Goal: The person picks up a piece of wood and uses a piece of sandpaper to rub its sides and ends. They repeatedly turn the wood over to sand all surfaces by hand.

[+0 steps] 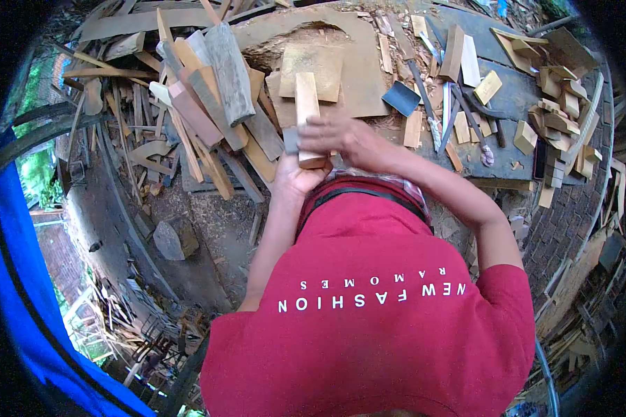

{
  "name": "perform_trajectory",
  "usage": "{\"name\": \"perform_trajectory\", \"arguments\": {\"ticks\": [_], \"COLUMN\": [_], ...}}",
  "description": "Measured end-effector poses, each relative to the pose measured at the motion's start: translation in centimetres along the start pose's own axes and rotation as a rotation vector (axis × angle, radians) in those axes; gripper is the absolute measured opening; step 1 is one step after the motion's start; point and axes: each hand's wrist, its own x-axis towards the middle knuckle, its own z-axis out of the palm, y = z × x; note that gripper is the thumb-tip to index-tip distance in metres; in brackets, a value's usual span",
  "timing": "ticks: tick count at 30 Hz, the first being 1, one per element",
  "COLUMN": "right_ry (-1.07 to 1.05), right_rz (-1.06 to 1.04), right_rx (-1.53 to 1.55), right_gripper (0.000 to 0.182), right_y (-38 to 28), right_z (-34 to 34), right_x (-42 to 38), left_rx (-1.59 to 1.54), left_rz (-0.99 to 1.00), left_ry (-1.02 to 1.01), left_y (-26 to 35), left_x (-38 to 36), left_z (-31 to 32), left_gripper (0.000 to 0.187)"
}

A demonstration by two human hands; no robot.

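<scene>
A pale wooden block (307,97), long and narrow, slants away from my body with its far end over a square board (327,66). My left hand (302,175) is closed around its near end from below. Across the top of the block lies my right hand (344,141), blurred at the fingers. A grey flat piece (290,141), which looks like sandpaper, sticks out from under those fingers on the left side. Its grip is partly hidden.
Stacked wood offcuts (209,90) lean at the left. On the right of the bench are a dark square sheet (401,99), several long metal tools (446,115), loose blocks (489,88) and a block pile (560,111). A phone-like dark object (539,160) lies near them.
</scene>
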Motion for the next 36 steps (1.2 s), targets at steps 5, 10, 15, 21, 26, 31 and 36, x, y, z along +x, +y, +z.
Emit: {"name": "perform_trajectory", "arguments": {"ticks": [5, 10, 15, 21, 26, 31, 36], "right_ry": [0.132, 0.098, 0.106, 0.023, 0.119, 0.013, 0.186], "right_rz": [0.104, 0.299, 0.145, -0.008, 0.099, 0.399, 0.186], "right_rx": [-0.206, -0.243, -0.104, -0.018, -0.181, -0.191, -0.129], "right_gripper": [0.045, 0.038, 0.053, 0.048, 0.045, 0.043, 0.051], "right_y": [10.0, 11.7, 5.0, -2.9, 7.3, 11.1, 6.5], "right_z": [3.0, 3.5, 2.4, -0.4, 2.6, 1.9, 2.6], "right_x": [5.2, 7.0, 2.7, -0.7, 2.8, 6.7, 3.1], "left_rx": [0.039, -0.072, -0.134, 0.047, 0.025, -0.109, -0.104], "left_rz": [-0.022, -0.004, -0.053, 0.074, -0.046, -0.062, -0.150], "left_ry": [-0.097, -0.085, -0.052, 0.115, -0.067, -0.104, -0.122], "left_y": [-0.6, -0.2, -0.1, -0.2, -0.4, 0.2, 0.3], "left_x": [-0.7, -1.0, -1.3, -1.4, -1.4, -1.6, -1.6], "left_z": [0.3, 1.3, 1.2, 2.0, 1.3, 2.2, 2.5], "left_gripper": [0.051, 0.051, 0.044, 0.036, 0.048, 0.049, 0.047]}}
